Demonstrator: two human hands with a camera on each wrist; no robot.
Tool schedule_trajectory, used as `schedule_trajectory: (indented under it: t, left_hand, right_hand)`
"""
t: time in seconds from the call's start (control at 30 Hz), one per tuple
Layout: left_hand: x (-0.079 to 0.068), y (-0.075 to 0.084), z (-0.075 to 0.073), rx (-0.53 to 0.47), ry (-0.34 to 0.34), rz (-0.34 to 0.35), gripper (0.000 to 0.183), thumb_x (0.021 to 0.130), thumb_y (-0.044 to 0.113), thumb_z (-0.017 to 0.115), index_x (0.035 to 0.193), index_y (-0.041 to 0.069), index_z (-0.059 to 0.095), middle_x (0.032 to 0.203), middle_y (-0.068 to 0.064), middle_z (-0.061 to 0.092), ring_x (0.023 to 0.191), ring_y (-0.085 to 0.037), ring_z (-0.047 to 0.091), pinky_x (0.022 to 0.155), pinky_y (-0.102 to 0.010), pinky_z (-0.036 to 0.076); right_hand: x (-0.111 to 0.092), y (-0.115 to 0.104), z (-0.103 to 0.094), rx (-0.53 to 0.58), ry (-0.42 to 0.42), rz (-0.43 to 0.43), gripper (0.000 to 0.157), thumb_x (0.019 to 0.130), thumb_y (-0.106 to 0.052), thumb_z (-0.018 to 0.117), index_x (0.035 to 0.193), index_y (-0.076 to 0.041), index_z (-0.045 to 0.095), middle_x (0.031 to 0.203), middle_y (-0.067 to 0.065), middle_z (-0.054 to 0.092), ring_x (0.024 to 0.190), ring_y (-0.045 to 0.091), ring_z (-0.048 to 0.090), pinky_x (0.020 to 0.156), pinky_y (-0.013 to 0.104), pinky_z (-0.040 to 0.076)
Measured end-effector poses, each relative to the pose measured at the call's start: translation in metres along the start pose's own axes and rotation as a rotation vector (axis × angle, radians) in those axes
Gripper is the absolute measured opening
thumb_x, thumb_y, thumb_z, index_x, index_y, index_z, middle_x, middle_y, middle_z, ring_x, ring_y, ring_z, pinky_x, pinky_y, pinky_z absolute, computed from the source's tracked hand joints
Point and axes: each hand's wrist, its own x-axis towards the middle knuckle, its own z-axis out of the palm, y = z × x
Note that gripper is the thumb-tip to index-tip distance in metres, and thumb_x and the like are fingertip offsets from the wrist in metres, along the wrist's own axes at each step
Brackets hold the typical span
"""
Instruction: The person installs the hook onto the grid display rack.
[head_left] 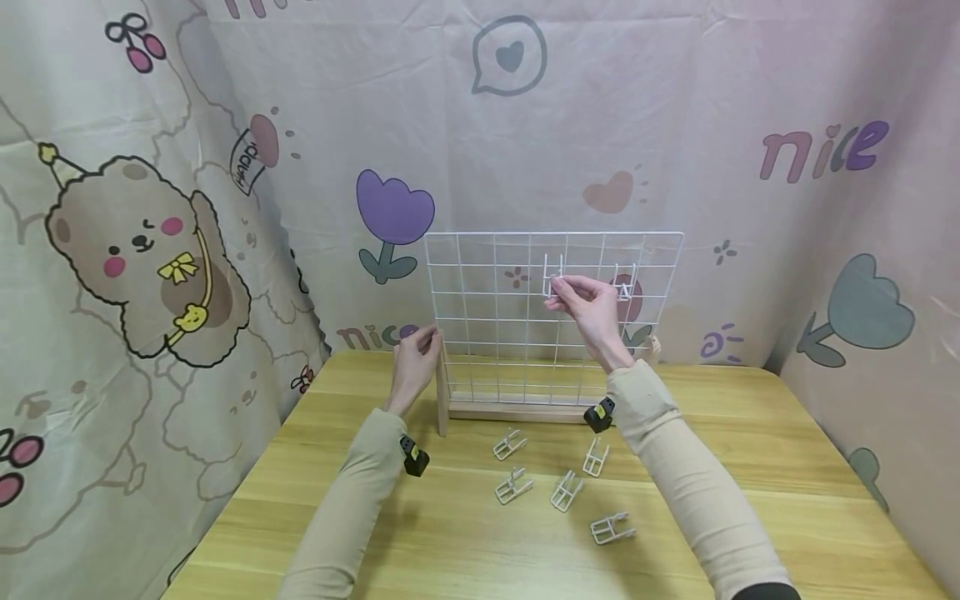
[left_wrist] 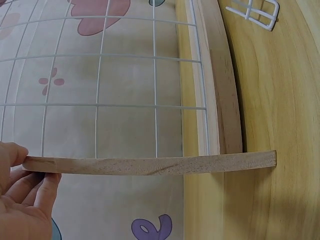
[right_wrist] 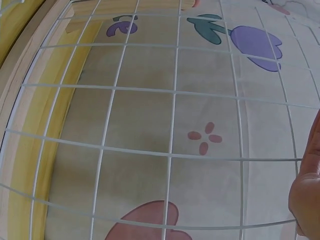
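White wire grid (head_left: 525,320) barring the way behind, scattered hooks (head_left: 566,492) before it, room above

In the head view, the left forearm (head_left: 345,512) slants toward one o'clock and the right forearm (head_left: 690,471) toward eleven, the left hand (head_left: 412,367) and higher right hand (head_left: 595,315) both pinching.

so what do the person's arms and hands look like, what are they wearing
Both the left hand and right hand are bare, without gloves. The left sleeve and right sleeve are long, beige and creased. A small black block with yellow markings shows beside each wrist.
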Motion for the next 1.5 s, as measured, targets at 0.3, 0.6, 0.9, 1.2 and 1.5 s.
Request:
schedule_trajectory:
  t: [0.3,0.6,0.9,1.2,1.5]
  left_hand:
    - [0.001,-0.001,0.001,-0.01,0.001,-0.001,0.038,0.103,0.014,0.057,0.135,-0.006,0.058,0.132,-0.026,0.064,0.123,-0.037,0.065,0.104,-0.042,0.055]
    - [0.001,0.0,0.002,0.002,0.014,0.019,0.037,0.102,0.01,0.057,0.133,-0.009,0.058,0.13,-0.028,0.065,0.121,-0.038,0.066,0.102,-0.044,0.056]
    - [0.0,0.001,0.002,-0.005,0.005,0.007,0.037,0.102,0.011,0.057,0.134,-0.009,0.057,0.131,-0.029,0.064,0.121,-0.039,0.065,0.103,-0.042,0.056]
    - [0.001,0.0,0.002,-0.018,-0.001,-0.005,0.039,0.103,0.013,0.056,0.135,-0.01,0.057,0.133,-0.028,0.063,0.124,-0.038,0.064,0.105,-0.041,0.054]
    - [0.001,0.0,0.002,-0.026,0.004,-0.005,0.038,0.102,0.011,0.057,0.135,-0.008,0.057,0.132,-0.028,0.064,0.123,-0.038,0.065,0.104,-0.041,0.055]
  right_hand:
    - [-0.001,0.004,-0.002,-0.094,0.014,0.002,0.009,0.095,0.0,0.065,0.102,0.005,0.068,0.075,-0.005,0.077,0.06,0.006,0.072,0.069,0.02,0.063]
    - [-0.002,0.007,-0.003,-0.114,0.017,-0.022,0.029,0.095,0.002,0.064,0.114,0.024,0.059,0.076,-0.007,0.077,0.06,0.005,0.072,0.068,0.021,0.064]
    - [-0.004,0.009,-0.004,-0.118,0.018,-0.011,0.033,0.096,0.002,0.063,0.115,0.027,0.056,0.076,-0.008,0.077,0.061,0.005,0.072,0.069,0.021,0.064]
    - [-0.005,0.01,-0.004,-0.13,0.026,-0.014,0.032,0.096,0.002,0.062,0.115,0.026,0.057,0.077,-0.01,0.077,0.061,0.005,0.072,0.069,0.021,0.064]
    - [-0.009,0.011,-0.005,-0.159,0.049,-0.001,0.029,0.095,0.003,0.064,0.114,0.024,0.06,0.08,0.0,0.079,0.062,0.007,0.073,0.068,0.022,0.064]
